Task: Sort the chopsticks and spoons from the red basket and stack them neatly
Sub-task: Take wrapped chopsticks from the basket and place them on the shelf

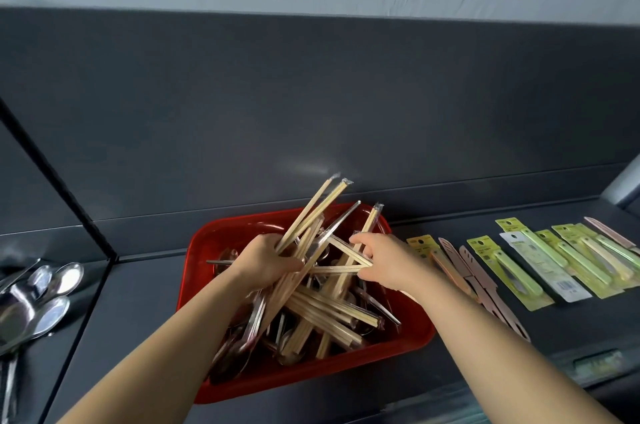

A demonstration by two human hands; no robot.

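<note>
The red basket [311, 383] sits on the dark shelf [138, 302] before us, heaped with wrapped chopsticks [332, 316] over spoons. Our left hand [266, 261] grips a bundle of chopsticks [311, 212] that fans up and away. Our right hand [384, 261] pinches one wrapped pair [346, 250]. Loose steel spoons [52, 285] lie far left; carded green-handled knives [519, 264] lie to the right.

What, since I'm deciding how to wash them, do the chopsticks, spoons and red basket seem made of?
The chopsticks look like pale matte wood or bamboo, sealed in clear plastic sleeves whose crimped ends glint. The spoons look like polished metal, probably stainless steel, given their mirror-like reflections. The red basket is likely moulded plastic: glossy, with a smooth rounded rim and soft highlights.
</note>
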